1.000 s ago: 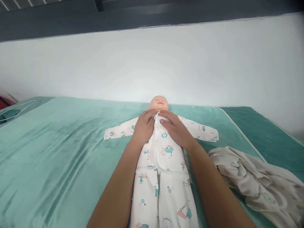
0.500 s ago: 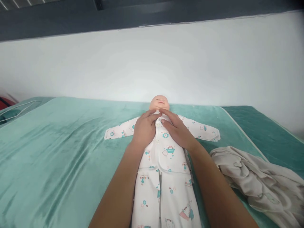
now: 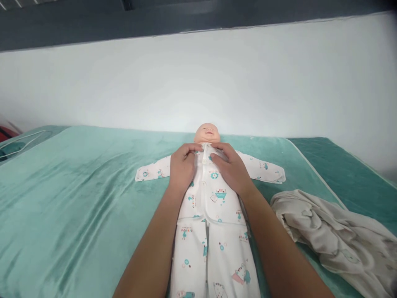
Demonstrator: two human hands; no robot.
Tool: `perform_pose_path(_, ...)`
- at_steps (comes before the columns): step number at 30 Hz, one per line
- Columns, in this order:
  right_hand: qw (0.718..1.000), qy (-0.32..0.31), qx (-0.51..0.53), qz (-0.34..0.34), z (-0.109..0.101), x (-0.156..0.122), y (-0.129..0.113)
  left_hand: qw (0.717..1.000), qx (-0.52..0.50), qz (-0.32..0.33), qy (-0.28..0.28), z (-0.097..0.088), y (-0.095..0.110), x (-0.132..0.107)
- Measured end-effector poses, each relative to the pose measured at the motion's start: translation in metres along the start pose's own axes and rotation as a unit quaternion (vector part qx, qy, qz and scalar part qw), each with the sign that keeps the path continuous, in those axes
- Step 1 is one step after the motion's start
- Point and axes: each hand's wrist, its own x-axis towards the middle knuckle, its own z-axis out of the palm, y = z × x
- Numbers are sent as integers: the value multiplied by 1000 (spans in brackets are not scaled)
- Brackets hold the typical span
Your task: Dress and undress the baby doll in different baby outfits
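Observation:
A baby doll (image 3: 207, 133) lies on its back, its head toward the wall. It wears a white printed shirt (image 3: 214, 196) with a buttoned front and matching trousers (image 3: 228, 256); both sleeves stretch out sideways. My left hand (image 3: 182, 167) rests on the chest at the left of the button front, fingers reaching to the collar, thumb bent. On the other side, my right hand (image 3: 232, 167) lies on the shirt with its fingers stretched toward the collar and its thumb apart. Both hands look open; the fabric under the palms is hidden.
A green cloth (image 3: 93, 198) with folds covers the surface. Crumpled pale fabric (image 3: 335, 236) lies at the right, beside my right forearm. A white wall (image 3: 198, 82) stands behind the doll's head, and a white cord (image 3: 23, 142) shows at the far left.
My left hand has slid left, away from the button front, so the fingertips of both hands are farther apart at the collar. My right hand has barely moved.

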Motion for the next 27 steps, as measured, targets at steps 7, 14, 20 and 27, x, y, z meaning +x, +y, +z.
perform_pose_path(7, 994, 10, 38, -102, -1, -2, -2, 1000, -2, -26, -11, -1, 5, -1)
perform_pose_path(14, 996, -22, 45, -71, -3, -2, -6, 998, -7, -40, -40, -6, 9, -2)
perform_pose_path(20, 996, -64, 24, -59, -8, -3, -11, 996, -37, -59, -61, -10, 9, -1)
perform_pose_path(27, 996, -71, 16, -47, -6, -2, -12, 997, -42, -50, -41, -7, 8, -3)
